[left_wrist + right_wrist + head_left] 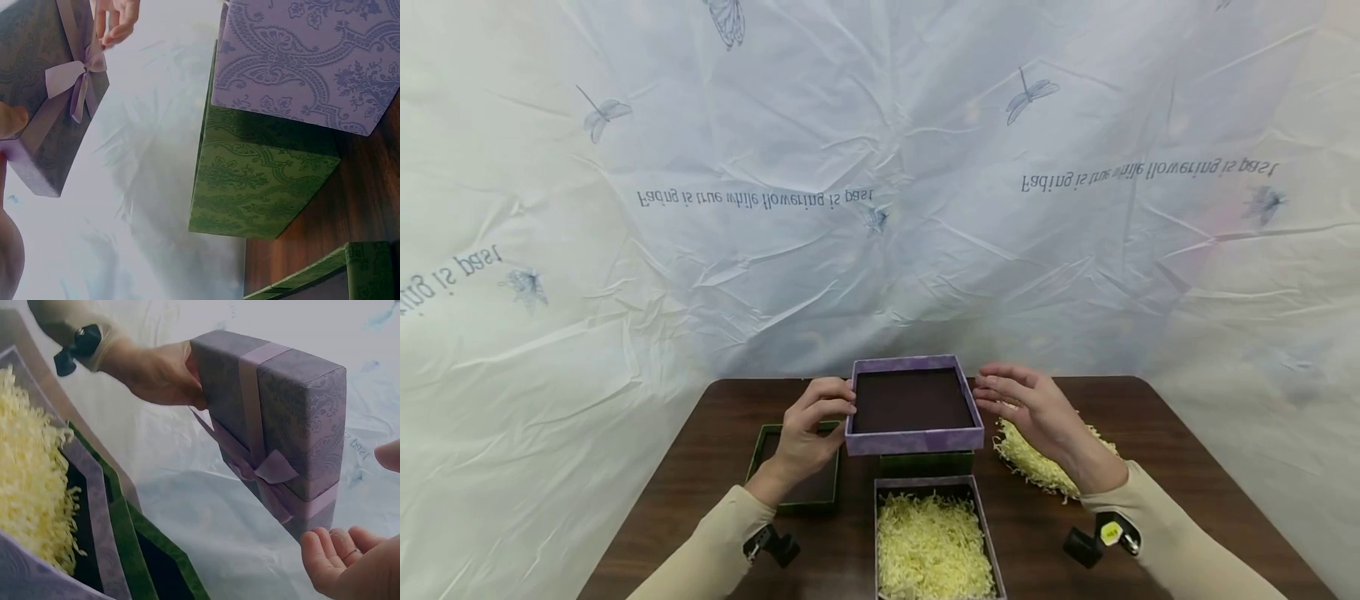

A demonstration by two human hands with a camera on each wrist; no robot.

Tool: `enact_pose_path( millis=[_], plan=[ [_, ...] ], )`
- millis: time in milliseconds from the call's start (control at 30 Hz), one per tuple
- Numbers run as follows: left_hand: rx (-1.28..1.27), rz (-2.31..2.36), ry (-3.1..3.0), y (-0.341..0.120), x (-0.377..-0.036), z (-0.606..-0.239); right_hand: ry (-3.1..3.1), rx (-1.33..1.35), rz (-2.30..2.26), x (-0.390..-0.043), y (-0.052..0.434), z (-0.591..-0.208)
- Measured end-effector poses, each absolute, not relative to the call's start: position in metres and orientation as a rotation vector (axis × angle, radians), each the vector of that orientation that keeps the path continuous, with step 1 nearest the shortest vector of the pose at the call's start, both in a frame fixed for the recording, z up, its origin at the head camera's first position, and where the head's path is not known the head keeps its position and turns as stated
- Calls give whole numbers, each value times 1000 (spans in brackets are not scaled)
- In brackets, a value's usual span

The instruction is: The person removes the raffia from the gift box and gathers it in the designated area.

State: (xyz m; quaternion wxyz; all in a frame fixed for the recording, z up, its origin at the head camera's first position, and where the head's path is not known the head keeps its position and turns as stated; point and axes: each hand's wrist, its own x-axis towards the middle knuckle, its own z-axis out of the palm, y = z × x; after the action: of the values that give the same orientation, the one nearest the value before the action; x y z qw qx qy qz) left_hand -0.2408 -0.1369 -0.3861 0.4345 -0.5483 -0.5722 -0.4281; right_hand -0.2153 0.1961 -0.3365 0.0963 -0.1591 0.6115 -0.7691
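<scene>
My left hand grips the left side of a purple patterned box lid, raised above the table with its dark inside facing me. A lilac ribbon bow is tied on the lid's outer face, seen in both wrist views. Beside the lid's right edge, my right hand has its fingers extended; a small gap shows there in the head view. Nearer to me stands a purple box, filled with pale yellow shredded paper.
Behind the purple box stands a green patterned box, partly hidden by the lid. A green lid lies inside up at left on the brown table. Loose shredded paper is heaped at right. A printed white sheet hangs behind.
</scene>
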Motion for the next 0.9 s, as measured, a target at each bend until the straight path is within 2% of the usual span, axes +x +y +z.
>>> enact_pose_path(
  millis=[433,900],
  plan=[
    [-1364,-1030,-1399,-133,-247,-391,1596,-255,-2125,-222,191,-346],
    [-1389,-1013,-1385,-127,-242,-385,1447,-279,-2140,-224,188,-356]
  ],
)
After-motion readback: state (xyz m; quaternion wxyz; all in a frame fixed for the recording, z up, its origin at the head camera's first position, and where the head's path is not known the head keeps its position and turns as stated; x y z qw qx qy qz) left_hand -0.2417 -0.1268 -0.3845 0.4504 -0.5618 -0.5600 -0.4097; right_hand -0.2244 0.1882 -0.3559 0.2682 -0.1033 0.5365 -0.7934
